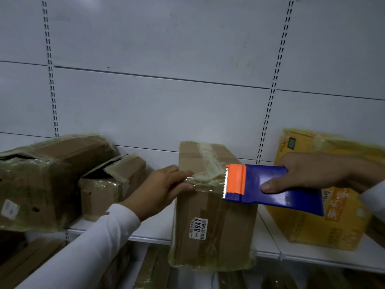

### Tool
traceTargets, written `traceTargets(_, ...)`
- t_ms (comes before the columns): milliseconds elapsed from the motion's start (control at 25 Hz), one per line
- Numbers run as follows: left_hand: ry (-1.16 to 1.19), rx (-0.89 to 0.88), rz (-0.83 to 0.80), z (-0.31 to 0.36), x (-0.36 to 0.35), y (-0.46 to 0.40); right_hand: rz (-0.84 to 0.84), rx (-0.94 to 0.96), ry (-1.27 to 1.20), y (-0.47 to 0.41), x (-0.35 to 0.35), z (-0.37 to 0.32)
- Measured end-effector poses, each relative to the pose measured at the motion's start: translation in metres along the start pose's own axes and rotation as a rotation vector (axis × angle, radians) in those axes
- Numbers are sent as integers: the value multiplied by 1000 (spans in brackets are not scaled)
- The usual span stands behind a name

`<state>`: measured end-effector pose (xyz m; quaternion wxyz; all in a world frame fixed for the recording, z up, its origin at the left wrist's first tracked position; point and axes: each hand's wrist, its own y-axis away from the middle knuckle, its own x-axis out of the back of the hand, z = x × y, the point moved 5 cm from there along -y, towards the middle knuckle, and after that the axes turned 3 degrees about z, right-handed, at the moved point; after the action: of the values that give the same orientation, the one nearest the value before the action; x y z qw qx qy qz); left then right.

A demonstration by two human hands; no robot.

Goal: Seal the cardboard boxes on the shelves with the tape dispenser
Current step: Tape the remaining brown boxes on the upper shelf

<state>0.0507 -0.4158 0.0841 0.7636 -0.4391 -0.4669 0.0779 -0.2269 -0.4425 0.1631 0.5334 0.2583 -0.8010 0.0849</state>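
Right hand [316, 174] grips tape dispenser [270, 186]; left hand [160, 188] seemingly pinches tape [206, 180] on box [214, 215]

White shelf [268, 243] under taped boxes [210, 207]

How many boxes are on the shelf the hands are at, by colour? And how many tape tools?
Brown cardboard boxes: 3
Yellow cardboard box: 1
Tape dispenser: 1
Total: 5
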Motion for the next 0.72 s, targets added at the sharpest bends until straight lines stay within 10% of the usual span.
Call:
traceTargets(200,-396,-132,50,11,16,-15,-10,12,49,-1,0,-2)
traceTargets(400,-174,-124,-316,24,-23,-36,-33,-3,40,1,-3,-1)
traceTargets(720,-130,-230,-248,1,-8,-28,-52,47,9,15,15,7)
